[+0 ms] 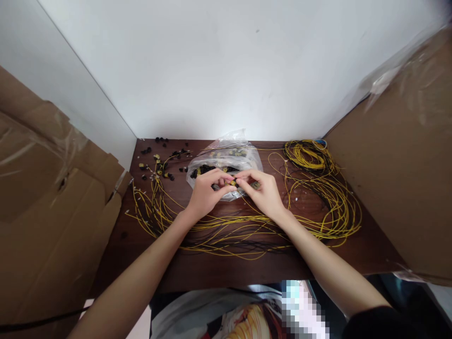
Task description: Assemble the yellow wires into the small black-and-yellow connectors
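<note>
Fingertips of my left hand (pixel 211 189) and my right hand (pixel 259 189) meet above a clear plastic bag (pixel 197 165). Pinched between them is a small yellow and black part (pixel 233 183), too small to name more exactly. A yellow wire (pixel 250 203) runs from it toward the lower right, under my right hand. Inside the bag lie several more black and yellow parts (pixel 231 169). Long yellow and black wires (pixel 233 220) stretch across the dark wooden table (pixel 226 275) beneath both forearms.
Loose black and yellow pieces (pixel 160 165) are scattered at the back left. A coiled wire bundle (pixel 307 155) lies at the back right. Cardboard boxes (pixel 52 202) flank the table on the left, with another cardboard box (pixel 395 169) on the right. A white wall (pixel 226 70) rises behind.
</note>
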{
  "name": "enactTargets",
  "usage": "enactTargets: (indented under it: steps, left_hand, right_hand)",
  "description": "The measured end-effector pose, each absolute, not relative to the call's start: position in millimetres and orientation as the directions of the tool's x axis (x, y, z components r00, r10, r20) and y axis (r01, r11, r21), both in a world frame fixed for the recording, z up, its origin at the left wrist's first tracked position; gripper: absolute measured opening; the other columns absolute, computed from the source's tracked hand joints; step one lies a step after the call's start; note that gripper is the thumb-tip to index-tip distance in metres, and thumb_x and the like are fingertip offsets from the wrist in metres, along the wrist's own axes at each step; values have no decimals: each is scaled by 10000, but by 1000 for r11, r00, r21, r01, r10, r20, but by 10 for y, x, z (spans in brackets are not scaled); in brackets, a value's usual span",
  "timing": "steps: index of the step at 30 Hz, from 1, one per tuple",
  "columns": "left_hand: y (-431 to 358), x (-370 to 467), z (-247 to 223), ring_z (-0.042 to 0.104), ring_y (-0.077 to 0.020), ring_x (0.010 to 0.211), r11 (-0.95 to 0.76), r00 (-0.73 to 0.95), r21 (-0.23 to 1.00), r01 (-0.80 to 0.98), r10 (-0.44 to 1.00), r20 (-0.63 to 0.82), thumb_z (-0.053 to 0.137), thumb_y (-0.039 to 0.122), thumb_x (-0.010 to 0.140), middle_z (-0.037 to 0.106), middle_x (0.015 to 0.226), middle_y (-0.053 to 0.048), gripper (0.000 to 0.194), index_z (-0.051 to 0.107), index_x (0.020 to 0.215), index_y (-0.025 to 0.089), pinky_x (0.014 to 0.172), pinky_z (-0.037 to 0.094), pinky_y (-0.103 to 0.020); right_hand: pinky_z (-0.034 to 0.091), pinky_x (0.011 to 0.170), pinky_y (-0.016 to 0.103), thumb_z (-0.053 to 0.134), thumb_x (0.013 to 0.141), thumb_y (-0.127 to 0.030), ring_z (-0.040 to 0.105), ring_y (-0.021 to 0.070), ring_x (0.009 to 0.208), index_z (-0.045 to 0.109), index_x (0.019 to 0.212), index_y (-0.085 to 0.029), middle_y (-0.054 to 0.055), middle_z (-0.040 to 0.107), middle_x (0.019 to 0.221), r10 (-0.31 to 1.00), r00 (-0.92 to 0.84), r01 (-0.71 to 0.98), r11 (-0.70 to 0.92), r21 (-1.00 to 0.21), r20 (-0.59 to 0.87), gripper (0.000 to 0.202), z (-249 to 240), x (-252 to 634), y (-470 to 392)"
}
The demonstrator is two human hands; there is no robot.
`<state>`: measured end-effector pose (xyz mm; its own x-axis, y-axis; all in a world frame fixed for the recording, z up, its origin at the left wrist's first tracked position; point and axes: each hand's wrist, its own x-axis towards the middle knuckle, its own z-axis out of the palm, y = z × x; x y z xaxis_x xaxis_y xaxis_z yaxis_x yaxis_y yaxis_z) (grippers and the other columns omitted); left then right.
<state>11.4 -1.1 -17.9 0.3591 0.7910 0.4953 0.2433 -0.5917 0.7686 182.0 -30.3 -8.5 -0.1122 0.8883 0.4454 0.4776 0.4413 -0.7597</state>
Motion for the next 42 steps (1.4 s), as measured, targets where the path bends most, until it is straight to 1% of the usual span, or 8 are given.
enactTargets:
  steps: [4, 9, 15, 28, 34, 39, 42]
  left_hand:
    - [-8, 119, -203, 538, -112, 645, -585, 352, 775, 239, 796, 492, 712, 228, 722, 605, 722, -18, 147, 668, 837, 148, 600, 439, -237]
    - [-13, 124, -212, 554, -113, 666, -589, 353, 763, 267, 796, 492, 655, 191, 768, 638, 797, -40, 126, 671, 885, 147, 609, 451, -237]
    - [-33, 132, -170, 557, -106, 669, -602, 354, 747, 282, 789, 502, 618, 158, 784, 642, 837, -49, 153, 686, 921, 155, 600, 457, -224]
    - [-33, 137, -162, 569, -107, 691, -599, 353, 753, 273, 790, 501, 606, 148, 791, 638, 851, -50, 166, 689, 934, 160, 605, 474, -222]
    - [-25, 142, -175, 559, -103, 680, -608, 347, 749, 262, 784, 515, 608, 140, 788, 621, 816, -40, 174, 687, 941, 165, 592, 473, -212]
    - [-30, 143, -185, 571, -114, 720, -602, 356, 759, 249, 786, 506, 604, 142, 789, 618, 835, -44, 192, 681, 963, 169, 608, 485, -216]
    - [-35, 141, -185, 567, -113, 705, -609, 360, 754, 248, 780, 512, 606, 151, 790, 626, 839, -45, 187, 681, 960, 172, 608, 480, -223]
  right_hand:
    - [490, 682, 284, 564, 831, -218, 627, 150, 716, 670, 888, -173, 39, 704, 840, 891, -115, 474, 438, -764, 440, 128, -87, 1810, -310]
    - [494, 688, 277, 563, 836, -240, 629, 146, 725, 666, 925, -165, 46, 703, 857, 898, -97, 474, 421, -773, 429, 155, -95, 1799, -314]
    - [488, 674, 271, 563, 836, -254, 616, 144, 700, 667, 875, -165, 41, 697, 818, 897, -77, 484, 415, -770, 435, 142, -97, 1799, -317]
    - [475, 658, 262, 549, 842, -287, 600, 140, 678, 650, 824, -164, 32, 679, 776, 905, -66, 497, 396, -772, 421, 159, -91, 1790, -325]
    - [458, 624, 255, 543, 846, -311, 577, 130, 626, 624, 782, -161, 18, 653, 714, 906, -38, 502, 382, -776, 421, 182, -70, 1788, -333]
    - [458, 626, 256, 541, 846, -311, 578, 133, 634, 623, 782, -161, 21, 653, 720, 906, -56, 498, 389, -775, 419, 183, -80, 1787, -330]
    - [464, 635, 264, 537, 848, -316, 581, 137, 643, 624, 787, -166, 20, 654, 726, 908, -66, 497, 390, -775, 414, 184, -86, 1791, -330]
